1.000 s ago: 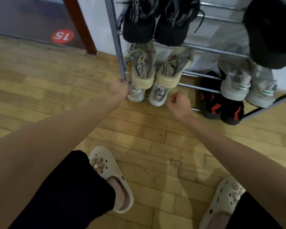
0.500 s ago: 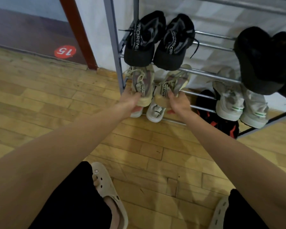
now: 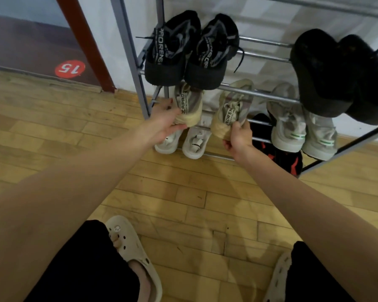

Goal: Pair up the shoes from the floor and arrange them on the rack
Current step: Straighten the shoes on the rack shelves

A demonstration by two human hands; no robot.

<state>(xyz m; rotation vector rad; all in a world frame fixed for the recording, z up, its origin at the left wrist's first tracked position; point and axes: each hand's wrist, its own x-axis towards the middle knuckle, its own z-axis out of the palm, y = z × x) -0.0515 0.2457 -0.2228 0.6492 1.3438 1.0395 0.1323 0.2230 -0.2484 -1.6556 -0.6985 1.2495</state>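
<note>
A metal shoe rack point(image 3: 135, 83) stands against the wall. On its middle shelf at the left sit two beige sneakers. My left hand point(image 3: 165, 124) grips the heel of the left beige sneaker point(image 3: 189, 104). My right hand point(image 3: 238, 137) grips the heel of the right beige sneaker point(image 3: 231, 110), which is tilted to the right. Above them rests a black sneaker pair point(image 3: 190, 51). Below them stands a white sneaker pair point(image 3: 183, 142).
A grey pair with green stripes point(image 3: 301, 127) and two black shoes point(image 3: 340, 77) fill the rack's right side, with a black-and-red pair point(image 3: 277, 149) at the bottom. The wooden floor point(image 3: 183, 203) lies in front. My feet wear beige clogs point(image 3: 131, 251). A red "15" sticker point(image 3: 69, 68) marks the floor at left.
The view has tilted up. Both hands rose from the bottom shelf to the beige sneakers' heels and took hold; the right sneaker has shifted right, away from the left one.
</note>
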